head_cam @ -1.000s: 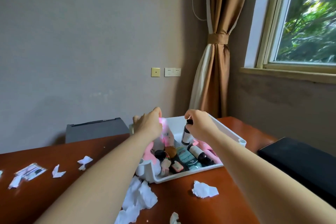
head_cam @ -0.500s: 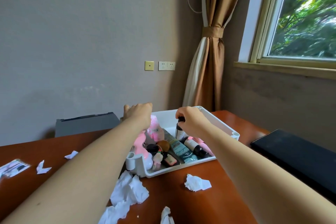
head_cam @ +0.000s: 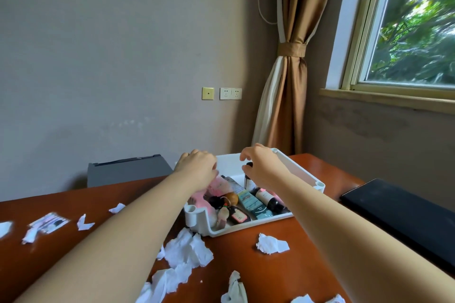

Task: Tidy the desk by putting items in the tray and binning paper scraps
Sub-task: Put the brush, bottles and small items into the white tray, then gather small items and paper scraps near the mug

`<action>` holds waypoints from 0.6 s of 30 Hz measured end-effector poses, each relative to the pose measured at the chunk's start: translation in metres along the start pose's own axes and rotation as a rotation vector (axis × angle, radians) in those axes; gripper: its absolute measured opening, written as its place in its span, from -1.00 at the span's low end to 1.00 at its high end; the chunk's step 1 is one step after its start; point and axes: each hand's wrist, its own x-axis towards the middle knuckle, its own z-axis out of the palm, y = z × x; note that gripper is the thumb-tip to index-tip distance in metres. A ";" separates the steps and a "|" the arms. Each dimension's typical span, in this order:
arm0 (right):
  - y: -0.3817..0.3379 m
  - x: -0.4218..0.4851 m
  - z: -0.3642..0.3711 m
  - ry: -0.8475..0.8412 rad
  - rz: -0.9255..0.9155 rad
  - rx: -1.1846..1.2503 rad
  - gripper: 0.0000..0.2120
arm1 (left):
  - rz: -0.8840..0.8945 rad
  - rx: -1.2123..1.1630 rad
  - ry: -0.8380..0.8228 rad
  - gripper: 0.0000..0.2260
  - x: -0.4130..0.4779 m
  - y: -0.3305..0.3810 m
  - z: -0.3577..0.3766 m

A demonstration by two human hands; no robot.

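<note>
While both bare arms reach from the lower edge toward the middle of the frame, the left hand (head_cam: 197, 167) rests curled over the pink item (head_cam: 216, 186) at the left end of the white tray (head_cam: 299, 170), fingers bent down onto it; whether it truly grips the item I cannot tell. The right hand (head_cam: 262, 167) hovers just above the small dark bottle (head_cam: 249, 179) standing upright against the tray's far wall, fingers spread and loosened, with the cap showing between thumb and forefinger. Half a second ago that hand was wrapped round the bottle's top; now it has let go and lifted slightly. The tray sits in the centre of the reddish-brown surface (head_cam: 307, 265), its position unchanged against the surface, and holds a teal tube (head_cam: 251, 204), a dark bottle lying on its side (head_cam: 268, 198), a round brown object (head_cam: 231, 198) and smaller things too crowded to tell apart. Paper scraps are not yet binned: a crumpled white pile (head_cam: 187, 251) lies just in front of the tray's near left corner, one wad (head_cam: 272, 243) lies in front of its near right side, and smaller bits (head_cam: 85, 222) lie scattered at the left of the frame. A black flat case (head_cam: 394, 211) lies at the right edge.
</note>
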 end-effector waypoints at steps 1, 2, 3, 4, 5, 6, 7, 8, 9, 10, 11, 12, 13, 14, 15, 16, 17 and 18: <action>-0.004 -0.003 -0.003 -0.015 -0.009 -0.018 -0.76 | 0.022 -0.012 0.010 -0.72 -0.008 -0.001 -0.007; -0.010 -0.006 -0.006 -0.033 -0.015 -0.034 -0.77 | 0.041 -0.024 0.018 -0.72 -0.018 -0.004 -0.016; -0.015 -0.009 -0.009 -0.048 -0.018 -0.044 -0.77 | 0.055 -0.036 0.019 -0.72 -0.028 -0.007 -0.023; -0.023 -0.012 -0.012 -0.064 -0.020 -0.046 -0.77 | 0.065 -0.046 0.015 -0.71 -0.038 -0.010 -0.031; -0.031 -0.016 -0.015 -0.079 -0.024 -0.042 -0.78 | 0.074 -0.053 0.010 -0.70 -0.049 -0.014 -0.038; -0.040 -0.020 -0.018 -0.093 -0.030 -0.036 -0.78 | 0.082 -0.055 0.006 -0.70 -0.060 -0.019 -0.045; -0.049 -0.025 -0.021 -0.105 -0.040 -0.031 -0.78 | 0.087 -0.055 0.003 -0.71 -0.072 -0.024 -0.052; -0.059 -0.030 -0.023 -0.120 -0.052 -0.027 -0.79 | 0.087 -0.059 0.000 -0.72 -0.083 -0.030 -0.060; -0.068 -0.034 -0.025 -0.139 -0.069 -0.025 -0.79 | 0.080 -0.067 -0.004 -0.72 -0.094 -0.038 -0.067; -0.077 -0.039 -0.027 -0.163 -0.088 -0.025 -0.79 | 0.067 -0.071 -0.009 -0.72 -0.106 -0.046 -0.074; -0.087 -0.044 -0.027 -0.189 -0.105 -0.023 -0.79 | 0.055 -0.072 -0.012 -0.72 -0.118 -0.054 -0.080; -0.097 -0.049 -0.028 -0.218 -0.118 -0.017 -0.79 | 0.045 -0.073 -0.014 -0.72 -0.130 -0.063 -0.085; -0.107 -0.054 -0.028 -0.242 -0.135 -0.009 -0.78 | 0.033 -0.083 -0.019 -0.72 -0.141 -0.071 -0.090; -0.118 -0.059 -0.028 -0.263 -0.149 -0.005 -0.78 | 0.019 -0.098 -0.030 -0.73 -0.153 -0.079 -0.093; -0.129 -0.065 -0.028 -0.279 -0.161 -0.007 -0.78 | 0.005 -0.109 -0.046 -0.73 -0.164 -0.087 -0.096; -0.140 -0.071 -0.027 -0.302 -0.169 -0.020 -0.78 | -0.007 -0.114 -0.064 -0.73 -0.175 -0.095 -0.099; -0.150 -0.077 -0.026 -0.325 -0.188 -0.043 -0.78 | -0.020 -0.116 -0.082 -0.74 -0.186 -0.103 -0.100; -0.160 -0.082 -0.021 -0.351 -0.210 -0.069 -0.78 | -0.037 -0.117 -0.095 -0.74 -0.197 -0.111 -0.101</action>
